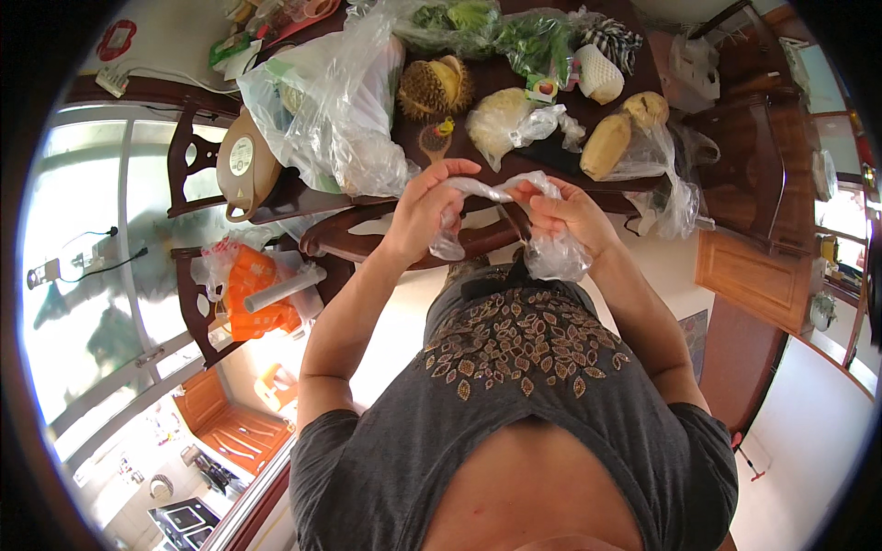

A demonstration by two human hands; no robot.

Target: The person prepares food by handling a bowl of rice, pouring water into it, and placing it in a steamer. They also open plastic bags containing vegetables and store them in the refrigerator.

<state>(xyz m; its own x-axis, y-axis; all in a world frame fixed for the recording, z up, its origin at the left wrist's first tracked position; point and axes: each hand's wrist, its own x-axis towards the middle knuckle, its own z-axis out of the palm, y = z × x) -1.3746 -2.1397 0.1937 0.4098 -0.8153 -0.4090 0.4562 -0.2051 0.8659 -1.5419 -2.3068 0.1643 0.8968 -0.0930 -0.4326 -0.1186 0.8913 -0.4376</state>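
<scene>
Both hands hold a twisted clear plastic bag [482, 189] stretched between them, just off the edge of the dark wooden table [544, 169]. My left hand [428, 210] grips one end, with part of the bag hanging below the palm. The other end is pinched in the fingers of my right hand [568, 215], and a crumpled part hangs under it. Beyond them on the table lie a durian [435, 87] with its husk split, a bagged pale round item [499, 122], a root vegetable [606, 146] partly in clear plastic, and a pale item in a white foam net [601, 74].
A large clear bag [331, 103] fills the table's left side; bagged leafy greens [534, 41] lie at the back. A curved wooden chair back [344, 234] stands below the table edge. An orange bag [258, 293] is on a chair at left, near a round beige appliance [244, 165].
</scene>
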